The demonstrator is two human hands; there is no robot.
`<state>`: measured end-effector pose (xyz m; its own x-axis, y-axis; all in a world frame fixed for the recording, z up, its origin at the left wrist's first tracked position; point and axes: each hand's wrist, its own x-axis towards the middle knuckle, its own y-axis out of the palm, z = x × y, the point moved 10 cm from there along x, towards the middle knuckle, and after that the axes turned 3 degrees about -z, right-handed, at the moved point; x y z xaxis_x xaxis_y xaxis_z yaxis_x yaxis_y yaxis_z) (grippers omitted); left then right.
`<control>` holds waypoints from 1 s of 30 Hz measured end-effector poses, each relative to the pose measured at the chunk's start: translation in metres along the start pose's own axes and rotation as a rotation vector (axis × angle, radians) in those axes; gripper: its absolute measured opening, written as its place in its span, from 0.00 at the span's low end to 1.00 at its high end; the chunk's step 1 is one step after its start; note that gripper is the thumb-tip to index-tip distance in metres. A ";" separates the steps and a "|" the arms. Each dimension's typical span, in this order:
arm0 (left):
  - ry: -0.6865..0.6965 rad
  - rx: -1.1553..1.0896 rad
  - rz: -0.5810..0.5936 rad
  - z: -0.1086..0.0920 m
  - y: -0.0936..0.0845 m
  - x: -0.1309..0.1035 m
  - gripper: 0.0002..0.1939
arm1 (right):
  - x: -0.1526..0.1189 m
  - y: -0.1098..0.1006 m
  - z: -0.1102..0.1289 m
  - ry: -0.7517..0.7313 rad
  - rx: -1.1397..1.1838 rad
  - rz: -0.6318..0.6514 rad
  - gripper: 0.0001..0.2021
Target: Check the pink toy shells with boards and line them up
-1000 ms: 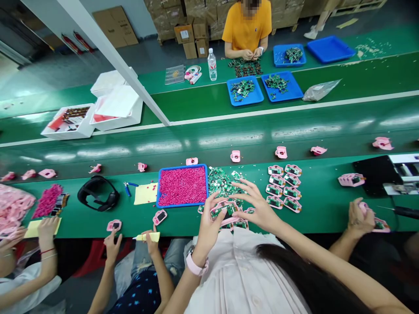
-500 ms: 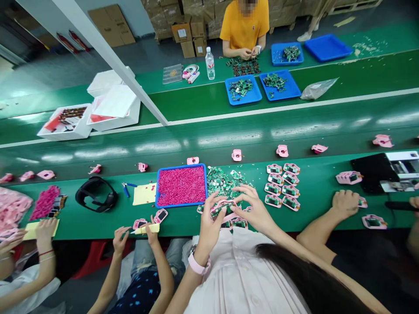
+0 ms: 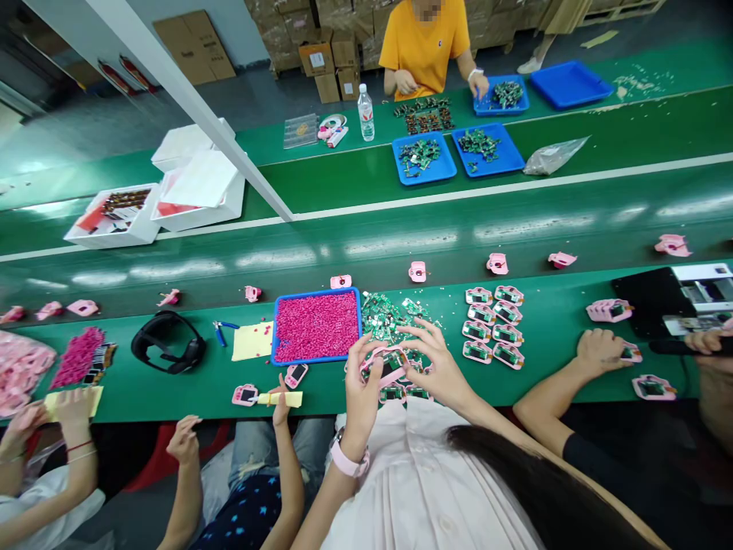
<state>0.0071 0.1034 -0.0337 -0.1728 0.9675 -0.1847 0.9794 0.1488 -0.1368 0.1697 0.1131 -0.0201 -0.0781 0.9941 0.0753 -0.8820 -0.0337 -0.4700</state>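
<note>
A pink plastic device casing with a green circuit board in it [image 3: 387, 367] is held up just above the near edge of the bench. My left hand [image 3: 362, 397] grips its left end, thumb in front and fingers behind. At its right end, my right hand [image 3: 443, 370] has its thumb and fingers closed about the side, the other fingers raised. Under and beside my hands lie more pink casings with boards [image 3: 392, 393], partly covered. Loose green circuit boards [image 3: 381, 313] are heaped just beyond my fingers.
A blue tray of magenta pieces [image 3: 318, 325] stands left of my hands. Filled pink casings [image 3: 493, 328] lie in two columns to the right. Pink parts [image 3: 418, 271] sit spaced along the conveyor belt [image 3: 366, 244]. Co-workers' arms [image 3: 550, 382] are close on both sides.
The casing in my hands has tilted, so its board faces me more. At left, a co-worker's hand has moved away from the yellow tube. Across the belt, a person reaches into a blue tray.
</note>
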 end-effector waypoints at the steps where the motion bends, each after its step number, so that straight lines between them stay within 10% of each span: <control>1: 0.003 -0.006 -0.007 -0.001 -0.001 0.000 0.22 | 0.000 -0.002 0.002 -0.006 0.007 -0.015 0.14; 30: -0.030 -0.082 0.035 -0.006 0.012 -0.004 0.26 | -0.016 -0.018 -0.027 0.147 0.227 -0.354 0.06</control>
<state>0.0199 0.1021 -0.0289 -0.1401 0.9660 -0.2173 0.9899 0.1324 -0.0499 0.1989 0.1005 -0.0366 0.2994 0.9520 0.0631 -0.9235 0.3058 -0.2315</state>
